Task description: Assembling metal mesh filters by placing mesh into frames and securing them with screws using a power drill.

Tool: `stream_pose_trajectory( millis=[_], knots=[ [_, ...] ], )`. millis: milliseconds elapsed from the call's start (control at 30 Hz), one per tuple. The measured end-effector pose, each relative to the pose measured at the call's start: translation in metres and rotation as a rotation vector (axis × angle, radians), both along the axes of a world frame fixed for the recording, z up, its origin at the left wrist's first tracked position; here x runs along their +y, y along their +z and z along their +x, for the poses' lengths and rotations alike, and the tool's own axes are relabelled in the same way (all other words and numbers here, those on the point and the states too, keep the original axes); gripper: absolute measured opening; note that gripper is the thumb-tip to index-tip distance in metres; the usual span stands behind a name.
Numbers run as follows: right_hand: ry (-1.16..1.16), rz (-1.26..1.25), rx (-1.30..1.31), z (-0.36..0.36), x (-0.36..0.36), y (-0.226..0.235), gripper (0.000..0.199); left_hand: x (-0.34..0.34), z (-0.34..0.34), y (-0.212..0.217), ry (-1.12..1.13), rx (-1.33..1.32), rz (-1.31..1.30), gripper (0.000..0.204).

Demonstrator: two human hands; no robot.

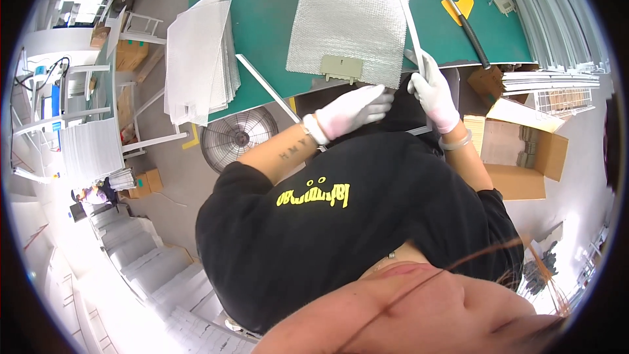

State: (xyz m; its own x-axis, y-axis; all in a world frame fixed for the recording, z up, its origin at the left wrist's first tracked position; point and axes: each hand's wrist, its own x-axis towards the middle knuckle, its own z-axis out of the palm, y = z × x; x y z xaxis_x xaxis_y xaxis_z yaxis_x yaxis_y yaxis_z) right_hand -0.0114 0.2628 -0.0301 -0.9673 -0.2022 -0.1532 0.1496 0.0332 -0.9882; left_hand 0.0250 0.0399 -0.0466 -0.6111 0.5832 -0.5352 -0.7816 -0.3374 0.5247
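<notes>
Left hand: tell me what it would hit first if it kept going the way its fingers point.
The left hand points toward the right hand and the thin metal strip it grips. Going straight on, it would probably meet that strip or hand first, just below the mesh sheet; depth is unclear.

Only 1 view, a head-worn fisheye camera, looks steeply down from close above the person's chest and forearms toward the green table, its edges bending at the rim.

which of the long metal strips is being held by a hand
The thin silver metal strip along the mesh sheet's right edge, gripped by the right hand; the other strip lies untouched on the green table.
</notes>
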Motion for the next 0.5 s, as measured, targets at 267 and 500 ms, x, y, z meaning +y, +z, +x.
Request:
stream_pose_trajectory(
  millis=[267,500],
  knots=[
    [-0.027,-0.076,-0.042,0.017,0.009,-0.008,0.058,0.049,-0.002,-0.01,0.532,-0.063,0.247,0.032],
    [0.025,-0.445,-0.039,0.031,0.007,-0.024,0.059,0.07,-0.109,-0.014,0.645,0.134,0.512,0.02]
  ],
)
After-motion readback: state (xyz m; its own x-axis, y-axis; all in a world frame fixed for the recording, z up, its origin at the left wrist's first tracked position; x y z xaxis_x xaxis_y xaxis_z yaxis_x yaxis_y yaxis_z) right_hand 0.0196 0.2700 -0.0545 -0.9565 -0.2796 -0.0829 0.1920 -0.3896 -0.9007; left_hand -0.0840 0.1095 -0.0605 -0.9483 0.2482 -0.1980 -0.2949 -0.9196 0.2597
